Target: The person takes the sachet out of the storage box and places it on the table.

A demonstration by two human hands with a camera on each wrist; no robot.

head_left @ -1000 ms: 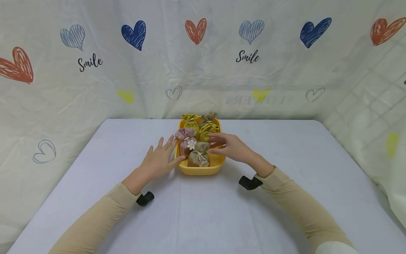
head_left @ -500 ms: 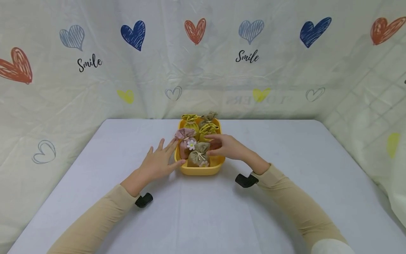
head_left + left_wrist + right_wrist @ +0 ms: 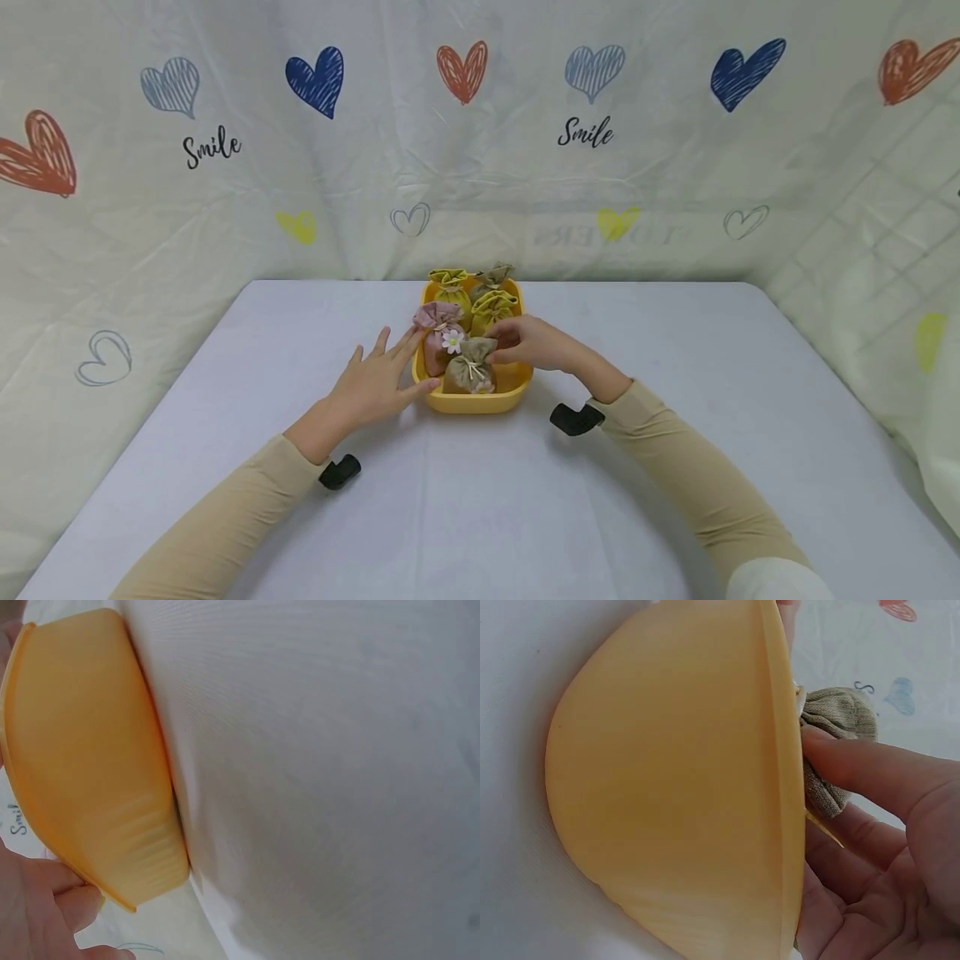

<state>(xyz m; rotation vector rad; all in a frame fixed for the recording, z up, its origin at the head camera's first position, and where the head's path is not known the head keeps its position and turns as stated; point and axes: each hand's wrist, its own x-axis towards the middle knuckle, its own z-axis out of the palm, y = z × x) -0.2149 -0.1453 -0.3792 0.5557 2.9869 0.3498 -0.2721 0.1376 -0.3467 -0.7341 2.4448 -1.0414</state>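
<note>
A yellow plastic basket [image 3: 471, 405] holds several small cloth drawstring pouches. Nearest the front is a grey-green drawstring pouch [image 3: 468, 367], also visible above the rim in the right wrist view. My right hand [image 3: 536, 343] pinches its gathered top, thumb [image 3: 877, 761] on the near side and fingers curled behind. My left hand [image 3: 375, 383] rests spread against the basket's left rim, fingertips next to a pink pouch [image 3: 437, 354] with a white flower. In the left wrist view, its fingers [image 3: 75, 904] touch the rim from outside. The pouches' lower parts are partly hidden.
Two yellow-green pouches, a left one [image 3: 450, 283] and a right one [image 3: 493, 307], and a brownish pouch [image 3: 495, 277] fill the back of the basket. The white table [image 3: 480, 500] ends at a curtain [image 3: 510, 167] printed with hearts.
My right hand has moved slightly left, its fingers closing in on the top of the grey-green pouch. The left hand and the basket stay nearly where they were.
</note>
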